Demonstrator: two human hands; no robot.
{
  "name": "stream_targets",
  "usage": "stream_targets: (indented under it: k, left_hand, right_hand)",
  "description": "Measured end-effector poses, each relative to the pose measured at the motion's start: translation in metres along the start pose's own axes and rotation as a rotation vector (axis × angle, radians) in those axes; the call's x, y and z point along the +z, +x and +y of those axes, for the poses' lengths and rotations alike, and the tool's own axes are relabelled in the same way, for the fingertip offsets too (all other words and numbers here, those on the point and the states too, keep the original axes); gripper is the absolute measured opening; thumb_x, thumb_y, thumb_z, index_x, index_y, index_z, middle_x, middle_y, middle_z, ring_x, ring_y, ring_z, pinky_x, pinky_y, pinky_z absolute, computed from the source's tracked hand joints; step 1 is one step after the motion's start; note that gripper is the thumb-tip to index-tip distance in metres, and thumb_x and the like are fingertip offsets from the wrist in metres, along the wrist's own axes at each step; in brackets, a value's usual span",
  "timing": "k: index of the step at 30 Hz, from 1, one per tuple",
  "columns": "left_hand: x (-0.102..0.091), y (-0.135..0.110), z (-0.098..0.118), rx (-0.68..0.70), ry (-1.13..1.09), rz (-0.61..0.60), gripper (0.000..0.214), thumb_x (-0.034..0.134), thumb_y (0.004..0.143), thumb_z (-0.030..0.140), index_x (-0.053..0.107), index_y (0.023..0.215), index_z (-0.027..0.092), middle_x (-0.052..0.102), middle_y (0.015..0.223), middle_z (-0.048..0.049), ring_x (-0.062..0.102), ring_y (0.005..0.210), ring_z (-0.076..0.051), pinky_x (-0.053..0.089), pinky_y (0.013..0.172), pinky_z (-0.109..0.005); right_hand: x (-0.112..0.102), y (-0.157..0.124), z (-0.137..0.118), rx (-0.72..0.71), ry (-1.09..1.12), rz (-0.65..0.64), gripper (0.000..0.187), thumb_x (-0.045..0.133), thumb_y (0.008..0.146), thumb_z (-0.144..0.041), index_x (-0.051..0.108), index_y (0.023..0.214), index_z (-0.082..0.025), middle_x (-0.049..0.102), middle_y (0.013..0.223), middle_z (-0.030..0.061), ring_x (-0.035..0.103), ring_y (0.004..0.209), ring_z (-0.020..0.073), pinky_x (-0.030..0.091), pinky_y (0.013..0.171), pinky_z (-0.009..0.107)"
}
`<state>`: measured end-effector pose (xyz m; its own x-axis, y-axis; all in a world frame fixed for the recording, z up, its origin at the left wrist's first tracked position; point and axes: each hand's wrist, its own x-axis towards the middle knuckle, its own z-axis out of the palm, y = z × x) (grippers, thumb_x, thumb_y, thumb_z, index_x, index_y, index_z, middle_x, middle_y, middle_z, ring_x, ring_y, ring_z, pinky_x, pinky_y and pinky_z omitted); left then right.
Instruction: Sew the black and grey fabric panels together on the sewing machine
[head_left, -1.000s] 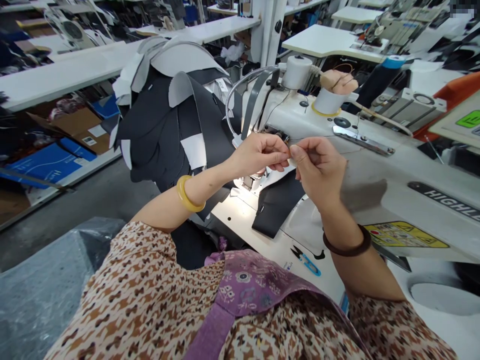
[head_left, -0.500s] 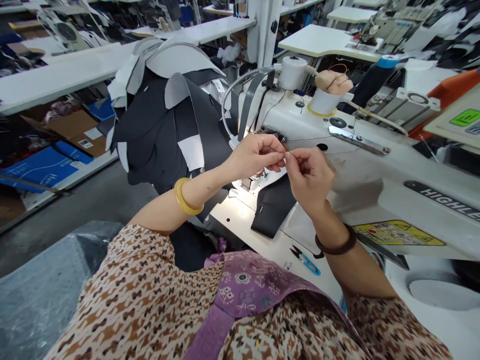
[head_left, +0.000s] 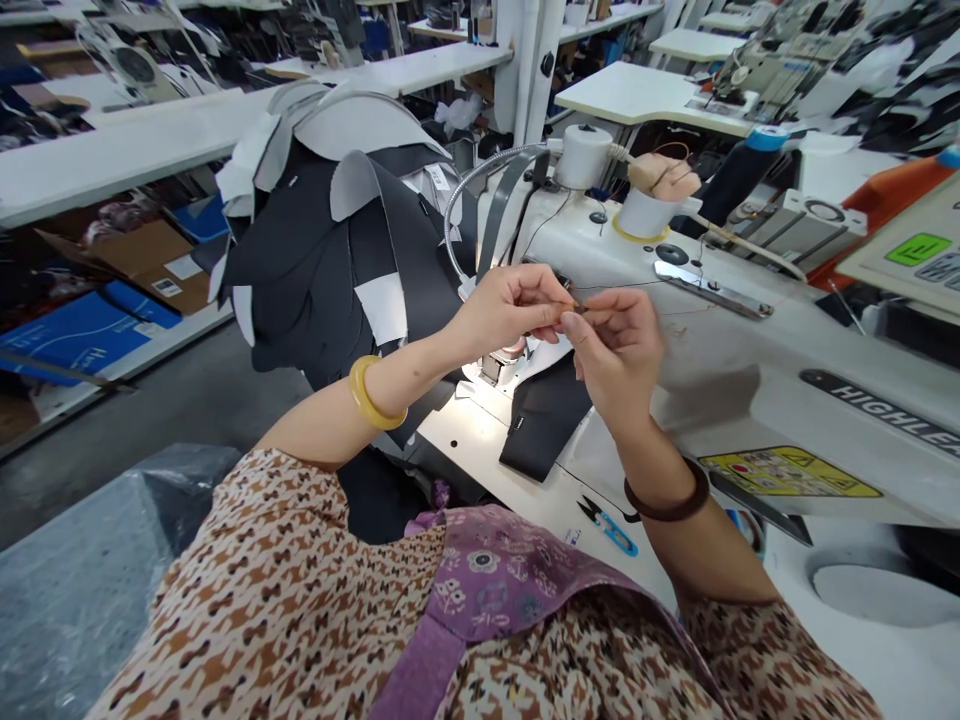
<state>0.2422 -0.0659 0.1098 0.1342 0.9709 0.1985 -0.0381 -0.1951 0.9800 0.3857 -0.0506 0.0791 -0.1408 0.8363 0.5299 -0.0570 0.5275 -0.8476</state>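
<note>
My left hand [head_left: 517,308] and my right hand [head_left: 619,345] meet fingertip to fingertip above the bed of a white sewing machine [head_left: 739,375]. Each is closed in a pinch; what lies between the fingertips is too small to make out. A thin dark thread crosses the machine just behind them. Below my hands, a black fabric piece [head_left: 544,425] with a small label lies by the lit presser foot [head_left: 493,368]. Blue-handled thread snips [head_left: 616,533] rest on the machine table [head_left: 480,445], nearer my body.
A large heap of black and grey cut pieces [head_left: 300,250] hangs left of the machine. Two white thread cones [head_left: 585,157] stand on top. A flexible metal lamp neck [head_left: 452,215] arches behind my left hand. Cardboard boxes [head_left: 142,250] sit on a low shelf at left.
My right hand has turned slightly, its fingers straighter and a little lower at the pinch. My left hand stays nearly in place. The view has shifted slightly.
</note>
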Motion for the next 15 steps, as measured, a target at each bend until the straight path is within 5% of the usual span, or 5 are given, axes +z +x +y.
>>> stream_targets:
  k: [5,9,15]
  left_hand:
    - [-0.002,0.002,0.003,-0.028,0.015,-0.033,0.025,0.075,0.07,0.026,0.055,0.072,0.012,0.063,0.06,0.0029,0.063,0.054,-0.006,0.052,0.055,-0.015]
    - [-0.003,0.002,0.004,-0.042,0.06,-0.061,0.024,0.074,0.071,0.027,0.055,0.072,0.011,0.065,0.061,0.0013,0.063,0.054,-0.007,0.052,0.055,-0.016]
    - [-0.004,0.001,-0.002,0.03,0.159,-0.094,0.013,0.067,0.075,0.021,0.059,0.082,0.013,0.065,0.065,0.0013,0.062,0.054,-0.007,0.05,0.053,-0.017]
  right_hand:
    - [-0.002,0.005,0.001,0.005,0.025,-0.095,0.024,0.065,0.076,-0.038,0.058,0.09,-0.02,0.054,0.062,-0.005,0.039,0.041,0.004,0.03,0.036,0.019]
    - [-0.003,0.004,0.006,-0.102,-0.049,-0.047,0.023,0.062,0.08,-0.04,0.057,0.079,-0.018,0.056,0.067,-0.0017,0.048,0.052,0.0059,0.037,0.044,0.019]
    - [-0.011,-0.001,-0.005,-0.151,0.057,0.114,0.023,0.054,0.087,-0.04,0.045,0.079,-0.02,0.047,0.063,-0.0047,0.038,0.037,0.0027,0.025,0.032,0.018]
